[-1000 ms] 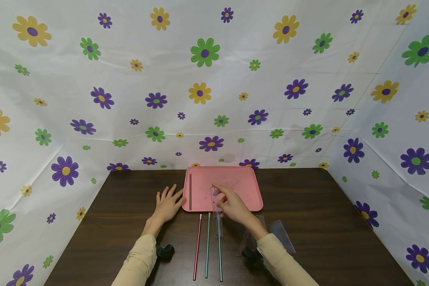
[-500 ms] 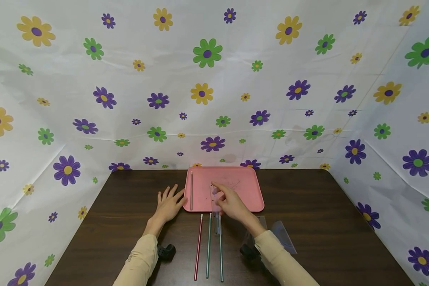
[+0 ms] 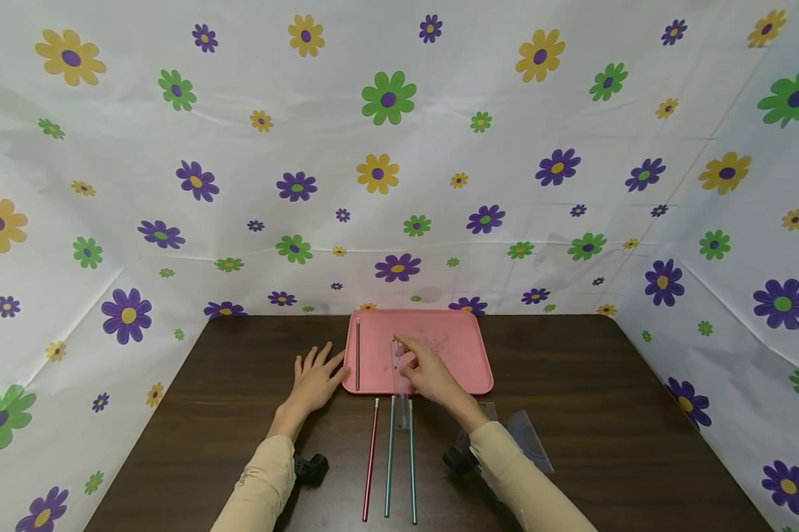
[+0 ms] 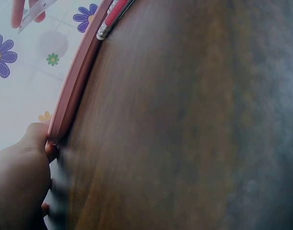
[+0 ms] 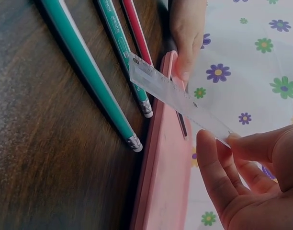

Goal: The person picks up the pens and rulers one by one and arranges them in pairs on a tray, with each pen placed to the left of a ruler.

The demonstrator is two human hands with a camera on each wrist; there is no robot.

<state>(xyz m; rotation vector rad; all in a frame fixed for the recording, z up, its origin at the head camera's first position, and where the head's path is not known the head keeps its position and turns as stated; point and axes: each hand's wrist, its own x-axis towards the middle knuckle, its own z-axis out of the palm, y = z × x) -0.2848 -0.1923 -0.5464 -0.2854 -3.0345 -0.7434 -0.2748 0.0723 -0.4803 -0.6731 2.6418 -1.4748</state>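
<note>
Head view gives me the whole setting: a white cloth (image 3: 399, 144) scattered with yellow, purple and green daisies hangs at twelve o'clock and comes round toward nine and three, creased in places. Beneath it spreads the bench (image 3: 605, 414), dark brown wood grain with rounded far corners, and I catch a dull sheen along its near part.

At the bench's twelve o'clock sits a pink tray (image 3: 452, 369), its floor scuffed; the hours that follow are read from its middle. Between eight and nine, the left hand (image 3: 311, 380) has a slack grip, fingers spread and straight, thumb against the tray's rim. The right hand (image 3: 432, 375) is over the tray, its grip pinching a clear ruler between thumb and fingers.

Toward four o'clock, two clear plastic pieces (image 3: 531, 443) lie on the bench, one partly behind the right forearm. The ruler (image 5: 177, 98) points toward six, crossing above the near rim; whether it touches there I can't tell. Red pencil (image 3: 371, 458) and two green pencils (image 3: 413, 473) lie between six and seven, eraser ends toward the tray. Slimmest is a black pencil (image 3: 358, 355), inside the tray at nine.
</note>
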